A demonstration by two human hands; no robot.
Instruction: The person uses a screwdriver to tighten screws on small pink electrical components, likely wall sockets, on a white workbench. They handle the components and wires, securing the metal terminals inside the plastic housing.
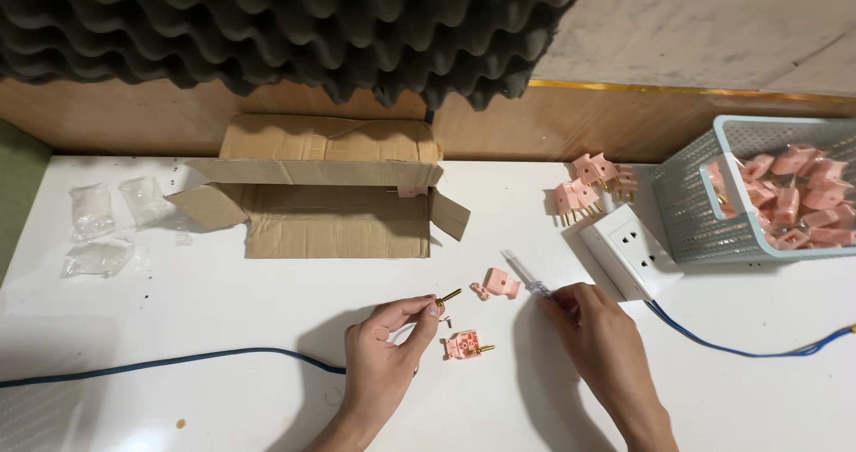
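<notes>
1. Head view: left hand [385, 338] pinches a brass prong [448, 297] above the white surface [223, 309].
2. Right hand [596, 323] grips a clear-handled screwdriver [526, 278].
3. Open pink plug half [465, 345] lies between the hands; pink cover [501, 283] just beyond.

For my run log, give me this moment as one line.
left hand: pinches brass pin | right hand: holds clear-handled screwdriver | table: open pink plug, plug cover
</notes>
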